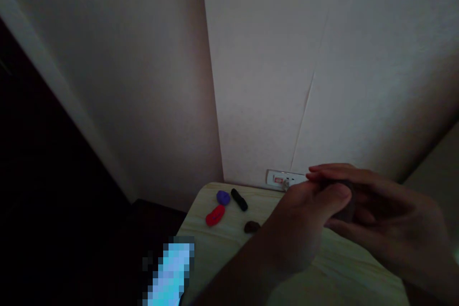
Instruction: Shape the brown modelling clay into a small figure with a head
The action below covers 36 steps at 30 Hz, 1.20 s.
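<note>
Brown lump [347,207] | long axis perhaps upright, partly hidden | grip: left hand [301,217], right hand [398,220] pinching it

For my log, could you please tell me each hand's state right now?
Left hand: closed on the dark lump.
Right hand: cupped around the dark lump; whether its grip is closed cannot be told.

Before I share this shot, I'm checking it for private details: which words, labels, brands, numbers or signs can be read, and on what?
No text can be read.
Wall socket plate: orange-red marking, too small to make out.
Bright patch: pixelated, unreadable.
Dark lump between the hands: no lettering shows.
</note>
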Motion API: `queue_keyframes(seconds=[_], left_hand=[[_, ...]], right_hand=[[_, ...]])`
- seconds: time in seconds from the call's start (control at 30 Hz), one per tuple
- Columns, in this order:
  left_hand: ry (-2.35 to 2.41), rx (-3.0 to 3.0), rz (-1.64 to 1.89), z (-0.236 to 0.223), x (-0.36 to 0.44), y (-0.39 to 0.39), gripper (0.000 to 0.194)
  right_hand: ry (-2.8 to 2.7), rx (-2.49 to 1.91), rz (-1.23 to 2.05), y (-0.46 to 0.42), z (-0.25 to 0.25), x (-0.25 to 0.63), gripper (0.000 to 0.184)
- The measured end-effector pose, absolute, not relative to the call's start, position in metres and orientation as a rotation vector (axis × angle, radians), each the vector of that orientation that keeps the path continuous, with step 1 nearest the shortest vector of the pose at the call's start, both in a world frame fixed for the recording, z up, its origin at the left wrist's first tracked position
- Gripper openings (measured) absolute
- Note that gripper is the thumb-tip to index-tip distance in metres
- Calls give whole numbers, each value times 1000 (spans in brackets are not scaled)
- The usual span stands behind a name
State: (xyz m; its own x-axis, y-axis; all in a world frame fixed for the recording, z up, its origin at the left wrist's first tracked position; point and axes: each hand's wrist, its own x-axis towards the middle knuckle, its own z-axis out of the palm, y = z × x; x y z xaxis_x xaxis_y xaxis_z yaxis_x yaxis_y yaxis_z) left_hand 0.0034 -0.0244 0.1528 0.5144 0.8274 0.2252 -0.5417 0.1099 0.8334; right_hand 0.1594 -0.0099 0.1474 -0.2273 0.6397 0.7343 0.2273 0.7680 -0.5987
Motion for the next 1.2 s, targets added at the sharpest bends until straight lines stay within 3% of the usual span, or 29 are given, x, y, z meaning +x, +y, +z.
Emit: queue_keyframes(seconds=[0.37,0.5,0.73,0.97,1.2], left_hand=[[588,1238,1284,166,-4,-28,14],[596,1279,1320,164,-2,-28,12],[354,1143,1245,156,0,-21,28],[619,1378,1496,158,3,-24,22],[738,1663,1644,146,4,-20,21]], right_hand=[[-1817,-622,372,-7,141,158,61],[-1836,-616,372,-6,142,160,59],[-1781,-561,641,-9,147,161,62],[-1606,-431,548,-6,151,158,30],[-1577,-444,447,-5,154,154,31]])
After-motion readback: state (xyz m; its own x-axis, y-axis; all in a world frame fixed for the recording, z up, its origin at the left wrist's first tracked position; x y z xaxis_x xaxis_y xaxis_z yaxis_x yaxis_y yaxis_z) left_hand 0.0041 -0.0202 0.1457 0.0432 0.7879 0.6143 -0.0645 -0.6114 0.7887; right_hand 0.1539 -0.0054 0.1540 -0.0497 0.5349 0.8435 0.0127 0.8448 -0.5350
